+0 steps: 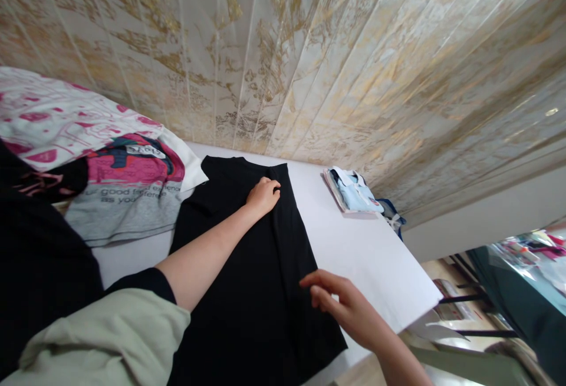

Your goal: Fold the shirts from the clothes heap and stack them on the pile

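Note:
A black T-shirt (pixel 239 292) lies spread on the white table, its sleeve toward the far left and a strip along its right side folded over. My left hand (pixel 264 195) reaches across it, fingers curled closed on the cloth at the far end of the folded strip; the fingertips are partly hidden. Over the shirt's right edge, lower down, is my right hand (pixel 342 299), its index finger stretched out and thumb apart, holding nothing. Whether its fingertip touches the cloth I cannot tell.
Printed clothes, among them a grey T-shirt (pixel 128 212) and a white-and-pink garment (pixel 66 112), are heaped at left. A folded pile with a light blue collared shirt (pixel 356 191) sits at the back right. The white table (pixel 375 256) ends at right; a gold-patterned curtain (pixel 283 50) hangs behind.

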`<state>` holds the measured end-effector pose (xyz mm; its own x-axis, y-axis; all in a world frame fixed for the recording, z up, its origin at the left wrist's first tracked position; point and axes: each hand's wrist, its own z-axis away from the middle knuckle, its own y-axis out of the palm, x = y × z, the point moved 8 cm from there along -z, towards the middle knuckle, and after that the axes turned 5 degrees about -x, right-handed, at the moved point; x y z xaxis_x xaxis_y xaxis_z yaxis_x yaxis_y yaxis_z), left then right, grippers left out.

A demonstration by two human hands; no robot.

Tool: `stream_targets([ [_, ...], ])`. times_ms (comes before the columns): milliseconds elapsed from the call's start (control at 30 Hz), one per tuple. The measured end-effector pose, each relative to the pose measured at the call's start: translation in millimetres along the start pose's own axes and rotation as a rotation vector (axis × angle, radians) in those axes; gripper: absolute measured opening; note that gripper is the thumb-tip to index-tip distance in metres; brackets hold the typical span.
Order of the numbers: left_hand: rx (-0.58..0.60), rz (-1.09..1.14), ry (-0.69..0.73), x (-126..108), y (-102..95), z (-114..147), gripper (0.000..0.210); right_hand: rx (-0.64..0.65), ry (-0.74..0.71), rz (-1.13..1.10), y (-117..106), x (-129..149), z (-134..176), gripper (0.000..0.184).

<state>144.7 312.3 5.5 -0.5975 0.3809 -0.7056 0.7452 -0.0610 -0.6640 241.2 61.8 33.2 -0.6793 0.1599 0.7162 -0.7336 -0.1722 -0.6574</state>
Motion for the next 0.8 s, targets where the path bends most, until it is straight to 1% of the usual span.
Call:
stream_targets([
  [67, -0.057, -0.068, 0.030, -8.7, -6.0, 3.4, 0.032, -0.247, -0.107, 0.098, -17.7, 0.3, -14.4, 0.036],
  [100, -0.070, -0.099, 0.076, -15.1, -6.4, 5.5, 0.035, -0.330, -0.156, 0.168, -19.5, -0.9, -21.0, 0.039],
  [133, -0.059, -0.127, 0.129, -21.5, -3.6, 8.0, 0.038, -0.384, -0.197, 0.248, -16.3, -3.4, -27.3, 0.043],
  [167, -0.017, -0.151, 0.169, -25.9, 2.6, 10.9, 0.042, -0.405, -0.221, 0.334, -8.8, -7.5, -33.5, 0.048],
  [200, 0.046, -0.172, 0.186, -27.6, 11.1, 14.1, 0.047, -0.396, -0.233, 0.423, 1.8, -12.8, -39.1, 0.053],
  [267, 0.179, -0.226, 0.159, -24.0, 29.0, 20.8, 0.055, -0.365, -0.226, 0.575, 21.5, -24.5, -46.0, 0.059],
  [333, 0.256, -0.275, 0.115, -18.4, 40.5, 26.3, 0.061, -0.337, -0.218, 0.657, 32.0, -32.4, -47.6, 0.061],
  [400, 0.275, -0.303, 0.110, -17.0, 44.5, 28.9, 0.064, -0.322, -0.231, 0.662, 30.1, -33.1, -48.7, 0.059],
  [500, 0.284, -0.327, 0.114, -17.1, 44.2, 29.4, 0.067, -0.366, -0.283, 0.584, 7.0, -21.1, -65.0, 0.053],
  [567, 0.292, -0.336, 0.114, -17.1, 43.2, 28.9, 0.067, -0.427, -0.331, 0.526, -13.0, -7.5, -92.2, 0.051],
  [633, 0.294, -0.331, 0.124, -18.1, 42.6, 28.4, 0.066, -0.454, -0.362, 0.483, -27.4, 4.9, -132.8, 0.050],
  [667, 0.297, -0.329, 0.129, -18.5, 42.7, 28.4, 0.066, -0.452, -0.345, 0.477, -32.1, 8.3, -156.9, 0.051],
  [733, 0.303, -0.330, 0.130, -18.3, 43.3, 28.4, 0.069, -0.443, -0.266, 0.497, -38.3, 9.8, -205.7, 0.050],
  [800, 0.303, -0.326, 0.117, -16.9, 43.9, 28.5, 0.075, -0.410, -0.185, 0.531, -39.7, 6.7, -248.0, 0.050],
])
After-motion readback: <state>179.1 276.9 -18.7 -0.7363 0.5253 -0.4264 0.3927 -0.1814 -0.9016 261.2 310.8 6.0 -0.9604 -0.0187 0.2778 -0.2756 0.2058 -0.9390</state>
